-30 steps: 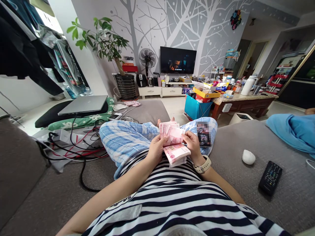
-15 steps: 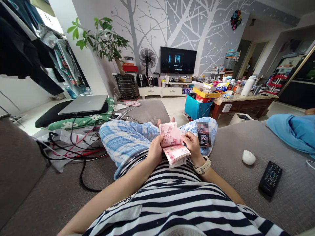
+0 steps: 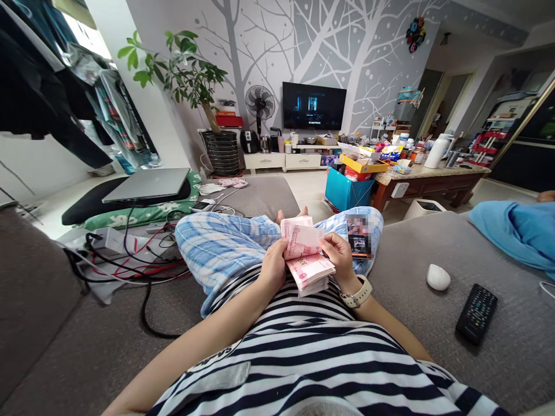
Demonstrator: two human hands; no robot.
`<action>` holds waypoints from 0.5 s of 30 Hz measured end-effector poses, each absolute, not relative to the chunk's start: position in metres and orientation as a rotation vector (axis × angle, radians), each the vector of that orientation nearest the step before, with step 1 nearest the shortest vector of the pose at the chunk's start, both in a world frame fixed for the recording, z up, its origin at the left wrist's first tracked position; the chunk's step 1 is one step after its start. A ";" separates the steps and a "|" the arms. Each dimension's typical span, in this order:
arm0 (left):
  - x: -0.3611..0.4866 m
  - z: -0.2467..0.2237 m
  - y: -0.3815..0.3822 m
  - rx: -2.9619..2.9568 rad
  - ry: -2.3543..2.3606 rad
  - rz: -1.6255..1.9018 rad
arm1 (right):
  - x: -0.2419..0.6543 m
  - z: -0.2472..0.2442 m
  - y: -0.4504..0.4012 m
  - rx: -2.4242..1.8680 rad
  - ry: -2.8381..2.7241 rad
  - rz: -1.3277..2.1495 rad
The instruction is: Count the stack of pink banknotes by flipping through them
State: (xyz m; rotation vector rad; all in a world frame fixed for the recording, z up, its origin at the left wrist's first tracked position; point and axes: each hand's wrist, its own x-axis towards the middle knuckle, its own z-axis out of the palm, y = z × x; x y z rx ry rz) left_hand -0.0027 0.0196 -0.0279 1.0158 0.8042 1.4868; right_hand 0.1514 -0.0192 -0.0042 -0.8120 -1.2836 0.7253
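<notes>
A folded stack of pink 100 banknotes (image 3: 311, 270) is held over my lap. My left hand (image 3: 274, 267) is closed round the stack's left side, its thumb on top. With thumb and finger, my right hand (image 3: 340, 257) pinches the right edge of a raised banknote (image 3: 303, 240). The lower part of the stack sticks out toward my striped shirt, its edges fanned. A pale watch (image 3: 356, 293) is on my right wrist. On my right knee, beyond that hand, lies a phone (image 3: 359, 245) with a lit, partly blurred screen.
On the grey sofa to the right lie a white computer mouse (image 3: 437, 278) and a black remote control (image 3: 477, 315). Tangled cables (image 3: 125, 263) and a closed laptop (image 3: 147, 184) are at the left. A cluttered coffee table (image 3: 459, 172) stands ahead on the right.
The raised banknotes have shifted slightly between my hands. Both hands stay almost in the same place, and the picture on the phone differs.
</notes>
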 end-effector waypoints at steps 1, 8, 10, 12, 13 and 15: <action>-0.003 -0.028 0.020 1.008 0.797 1.484 | 0.151 -0.004 -0.019 -0.810 -1.282 0.724; -0.003 -0.028 0.020 1.006 0.818 1.489 | 0.151 -0.004 -0.019 -0.826 -1.270 0.719; -0.003 -0.027 0.019 1.002 0.817 1.490 | 0.151 -0.004 -0.018 -0.820 -1.268 0.722; -0.002 -0.025 0.017 1.001 0.804 1.488 | 0.151 -0.005 -0.018 -0.815 -1.266 0.721; -0.002 -0.024 0.017 1.001 0.798 1.486 | 0.151 -0.006 -0.018 -0.812 -1.264 0.720; -0.002 -0.022 0.015 1.000 0.812 1.492 | 0.151 -0.008 -0.017 -0.801 -1.253 0.743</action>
